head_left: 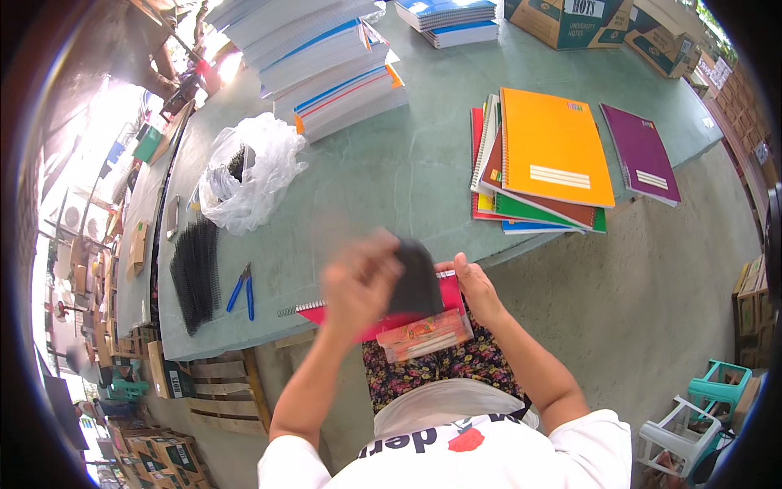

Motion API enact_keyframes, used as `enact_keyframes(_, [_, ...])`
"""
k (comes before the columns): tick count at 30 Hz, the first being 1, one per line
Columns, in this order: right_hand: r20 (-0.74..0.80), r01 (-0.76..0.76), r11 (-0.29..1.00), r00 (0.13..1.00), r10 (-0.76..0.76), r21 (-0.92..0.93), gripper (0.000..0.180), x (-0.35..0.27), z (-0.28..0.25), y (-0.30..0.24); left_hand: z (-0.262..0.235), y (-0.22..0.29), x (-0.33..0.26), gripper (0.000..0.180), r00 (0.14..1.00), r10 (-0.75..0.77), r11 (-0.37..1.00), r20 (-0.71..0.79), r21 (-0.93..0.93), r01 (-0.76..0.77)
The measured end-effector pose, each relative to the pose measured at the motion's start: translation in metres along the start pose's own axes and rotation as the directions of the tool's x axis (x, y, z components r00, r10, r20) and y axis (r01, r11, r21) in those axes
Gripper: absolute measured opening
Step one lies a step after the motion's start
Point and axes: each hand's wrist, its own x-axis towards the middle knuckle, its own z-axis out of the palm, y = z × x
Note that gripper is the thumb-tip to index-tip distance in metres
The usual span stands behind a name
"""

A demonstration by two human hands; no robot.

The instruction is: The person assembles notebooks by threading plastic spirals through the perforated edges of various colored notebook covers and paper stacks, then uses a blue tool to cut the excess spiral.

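Gripping a red spiral notebook (383, 318) at the near edge of the green table (391, 171), the person works with both hands close together at about 6 o'clock in the head view. The left hand (358, 281) is blurred with motion; its fingers sit against a dark sheet (417, 281) that rises from the notebook's top, though whether they pinch it I cannot tell. The right hand (476, 289) is clamped on the notebook's right edge, thumb up along it. A wire coil (287, 310) pokes out from the notebook's left end. An orange printed cover (425, 335) hangs beneath the notebook, over the person's flowered lap.

At 9 o'clock from the hands lie blue-handled pliers (243, 287), and just beyond them a heap of black spiral bindings (195, 273). At 10 o'clock sits a clear plastic bag (248, 171) with more black coils inside. At 12 o'clock a tall stack of white notebook blocks (326, 61) leans across the table. At 1 o'clock rests a fanned pile of finished notebooks topped by an orange notebook (554, 147), with a purple notebook (642, 153) just beside it at 2 o'clock. Cardboard boxes (570, 20) stand at the far edge. At 4 o'clock, on the floor, are plastic stools (692, 424).
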Motion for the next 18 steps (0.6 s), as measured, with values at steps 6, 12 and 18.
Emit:
enact_keyframes(6, [0.068, 0.287, 0.887, 0.957, -0.282, -0.362, 0.015, 0.0, 0.015, -0.003, -0.026, -0.07, 0.037, 0.026, 0.985, 0.073, 0.682, -0.154, 0.728, 0.063])
enact_keyframes(12, [0.042, 0.167, 0.981, 0.986, -0.164, -0.096, 0.013, 0.001, 0.012, -0.012, 0.014, 0.01, 0.005, 0.016, 0.869, 0.075, 0.975, 0.489, 0.148, -0.168])
enact_keyframes(18, [-0.057, 0.043, 0.832, 0.994, -0.089, -0.553, 0.012, -0.002, -0.003, 0.007, 0.041, 0.023, 0.004, 0.02, 0.904, 0.058, 0.997, 0.423, 0.012, -0.07])
